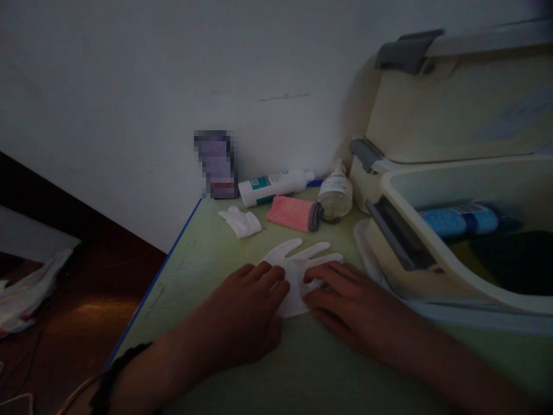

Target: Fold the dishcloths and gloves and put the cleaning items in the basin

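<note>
A white glove (pixel 294 282) lies flat on the pale green tabletop, its fingers spread away from me. My left hand (pixel 254 305) is closed over the glove's left side, fingers curled onto the fabric. On the opposite side, my right hand (pixel 345 302) touches the glove with bent fingers held apart, so it is open. Both palms are hidden from view. Just beyond the glove are a crumpled white cloth piece (pixel 240 222), perhaps another glove, and a pink mesh-patterned cloth item (pixel 291 213) with a dark checked end.
Behind these, a white bottle (pixel 276 185) lies on its side near a clear pump bottle (pixel 336 195). A phone with a blurred screen (pixel 218 164) leans on the wall. At right stands an open cream storage box (pixel 389 230) holding a blue bottle (pixel 460 220). The table's blue edge (pixel 173 248) runs along the left.
</note>
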Demonstrator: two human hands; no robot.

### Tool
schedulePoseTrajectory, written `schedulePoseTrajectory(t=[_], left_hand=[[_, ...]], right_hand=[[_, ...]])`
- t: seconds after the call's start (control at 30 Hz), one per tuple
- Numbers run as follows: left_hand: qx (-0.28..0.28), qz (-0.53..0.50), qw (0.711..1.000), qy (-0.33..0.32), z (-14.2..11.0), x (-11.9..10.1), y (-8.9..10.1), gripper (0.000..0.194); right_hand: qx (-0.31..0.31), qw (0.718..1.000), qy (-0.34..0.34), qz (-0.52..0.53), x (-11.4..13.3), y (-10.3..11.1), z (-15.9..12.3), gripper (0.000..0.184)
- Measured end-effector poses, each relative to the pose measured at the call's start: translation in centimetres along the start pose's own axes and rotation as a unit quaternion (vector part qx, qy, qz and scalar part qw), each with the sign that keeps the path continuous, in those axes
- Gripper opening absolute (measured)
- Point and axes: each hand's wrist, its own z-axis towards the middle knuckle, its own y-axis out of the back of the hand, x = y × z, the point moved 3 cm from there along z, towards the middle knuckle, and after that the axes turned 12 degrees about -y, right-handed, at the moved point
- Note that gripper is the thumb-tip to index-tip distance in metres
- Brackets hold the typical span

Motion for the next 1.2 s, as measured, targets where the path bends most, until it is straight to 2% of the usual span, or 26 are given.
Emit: schedulePoseTrajectory(t=[0.13, 0.27, 0.4, 0.6, 0.7, 0.77, 0.87, 1.0, 1.1, 1.2], left_hand=[[-0.005, 0.033, 0.999, -0.01, 0.5, -1.1, -1.3, 0.035], [-0.039, 0.105, 0.994, -0.01, 0.9, -0.7, -2.4, 0.039], [-0.062, 0.117, 0.991, -0.001, 1.5, 0.0, -2.9, 0.036], [-0.074, 0.084, 0.994, 0.006, 1.9, 0.6, -2.8, 0.036], [-0.068, 0.063, 0.996, -0.019, 1.7, 0.5, -2.4, 0.039], [-0.058, 0.044, 0.997, -0.029, 1.5, 0.3, -2.0, 0.038], [-0.033, 0.035, 0.999, -0.007, 1.1, 0.5, -1.3, 0.035], [-0.006, 0.018, 1.0, 0.002, 0.7, 0.8, -1.0, 0.032], [-0.004, -0.005, 1.0, -0.014, 0.6, 0.7, -1.1, 0.032], [-0.006, -0.037, 0.999, -0.018, 0.6, 0.4, -1.0, 0.025]], right_hand=[[0.018, 1.0, -0.004, -0.011, -0.1, 0.2, -0.2, 0.02], [0.018, 0.998, -0.035, -0.055, 0.2, -0.5, -0.2, 0.025], [-0.001, 0.996, -0.058, -0.064, 0.0, -0.9, 0.0, 0.03], [-0.02, 0.998, -0.054, 0.019, 0.0, 0.4, -0.1, 0.017], [0.002, 0.996, -0.047, 0.078, 0.3, 1.0, -0.4, 0.018], [0.026, 0.992, -0.073, 0.099, 0.2, 1.1, -0.4, 0.019], [0.042, 0.987, -0.116, 0.104, -0.2, 1.0, -0.4, 0.018], [0.058, 0.981, -0.133, 0.131, -0.7, 0.9, -0.4, 0.024], [0.091, 0.979, -0.116, 0.14, -0.7, 1.0, -0.6, 0.023], [0.107, 0.984, -0.067, 0.128, -0.4, 1.2, -0.6, 0.018]])
